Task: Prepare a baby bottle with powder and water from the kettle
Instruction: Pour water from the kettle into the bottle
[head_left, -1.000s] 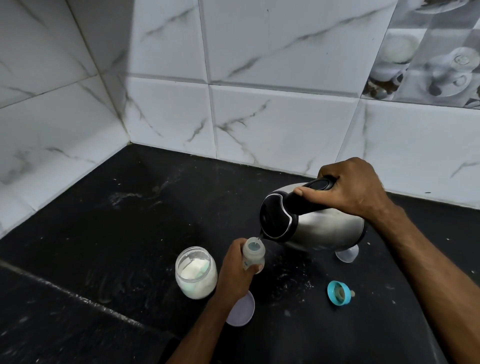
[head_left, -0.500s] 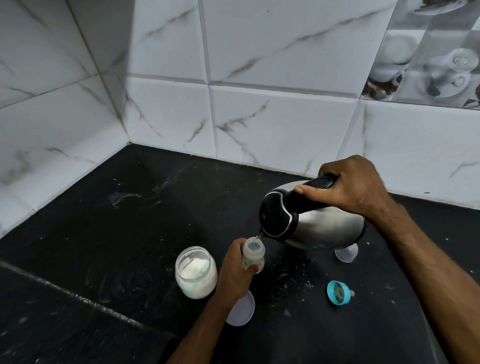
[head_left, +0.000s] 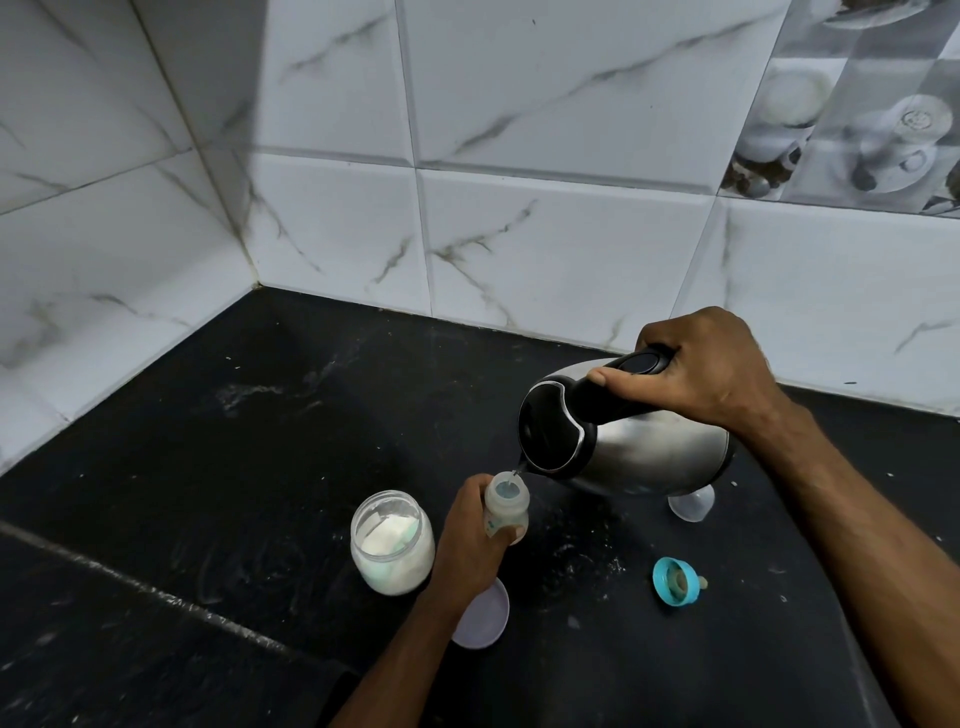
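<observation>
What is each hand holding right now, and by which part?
The right hand grips the kettle by its black handle. The left hand holds the baby bottle around its body.

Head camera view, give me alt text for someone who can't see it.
A right hand tips a steel kettle over a baby bottle gripped by the left hand on a black counter, beside an open powder jar.

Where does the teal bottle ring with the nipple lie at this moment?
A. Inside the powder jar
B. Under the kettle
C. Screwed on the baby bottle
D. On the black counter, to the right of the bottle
D: the teal ring with the nipple lies alone on the black counter, right of the open baby bottle, which the left hand holds.
</observation>
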